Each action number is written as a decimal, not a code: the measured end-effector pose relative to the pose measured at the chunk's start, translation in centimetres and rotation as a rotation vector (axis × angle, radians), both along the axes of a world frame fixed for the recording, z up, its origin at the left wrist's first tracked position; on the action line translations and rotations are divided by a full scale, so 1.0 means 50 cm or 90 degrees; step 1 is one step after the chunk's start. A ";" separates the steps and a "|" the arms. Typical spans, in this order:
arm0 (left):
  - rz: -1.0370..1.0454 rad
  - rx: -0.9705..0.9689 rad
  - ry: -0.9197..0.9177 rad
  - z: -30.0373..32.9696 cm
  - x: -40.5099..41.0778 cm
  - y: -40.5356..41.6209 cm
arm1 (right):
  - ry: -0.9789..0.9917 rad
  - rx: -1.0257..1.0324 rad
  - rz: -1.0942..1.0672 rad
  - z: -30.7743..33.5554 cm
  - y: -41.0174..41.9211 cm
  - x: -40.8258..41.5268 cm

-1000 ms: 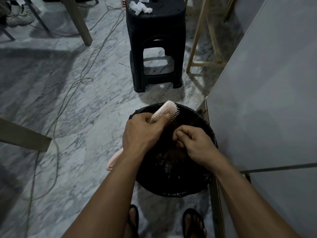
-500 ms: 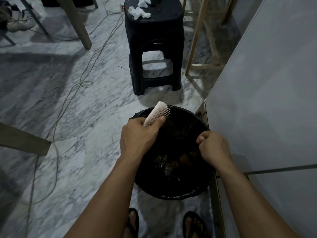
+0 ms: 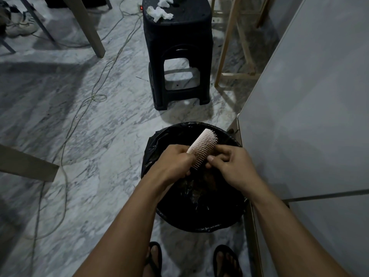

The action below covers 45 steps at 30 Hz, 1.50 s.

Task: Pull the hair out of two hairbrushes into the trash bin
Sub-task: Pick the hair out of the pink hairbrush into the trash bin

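A pale pink hairbrush [image 3: 202,146] is held over the round black-lined trash bin [image 3: 159,136], its bristles facing right and toward me. My left hand [image 3: 175,160] is closed around the brush's handle end. My right hand [image 3: 229,162] is at the bristles with thumb and fingers pinched on dark hair there. Clumps of brownish hair [image 3: 207,180] lie inside the bin below my hands. Only one brush is in view.
A black plastic stool [image 3: 179,56] with white crumpled tissues [image 3: 159,13] on top stands beyond the bin. A grey cabinet [image 3: 309,96] runs along the right. Cables [image 3: 95,96] trail across the marble floor. Wooden legs stand at back and left. My sandalled feet [image 3: 225,258] are below.
My right hand had pulled away to the bin's right rim and is now back at the bristles, pinching. The brush has tilted so more bristles show.
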<state>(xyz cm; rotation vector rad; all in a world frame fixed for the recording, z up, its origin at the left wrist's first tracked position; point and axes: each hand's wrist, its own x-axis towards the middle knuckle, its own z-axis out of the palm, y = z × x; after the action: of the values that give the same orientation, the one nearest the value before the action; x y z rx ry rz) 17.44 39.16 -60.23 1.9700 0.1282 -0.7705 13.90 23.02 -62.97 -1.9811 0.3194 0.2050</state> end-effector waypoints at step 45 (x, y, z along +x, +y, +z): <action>0.288 0.047 -0.140 -0.005 0.022 0.048 | 0.033 -0.107 -0.074 -0.038 -0.077 -0.001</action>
<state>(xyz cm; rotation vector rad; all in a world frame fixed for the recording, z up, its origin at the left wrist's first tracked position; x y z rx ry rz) 18.55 41.58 -60.49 1.9784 0.4577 -0.2573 13.85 19.18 -64.85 -2.1169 0.4980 0.1587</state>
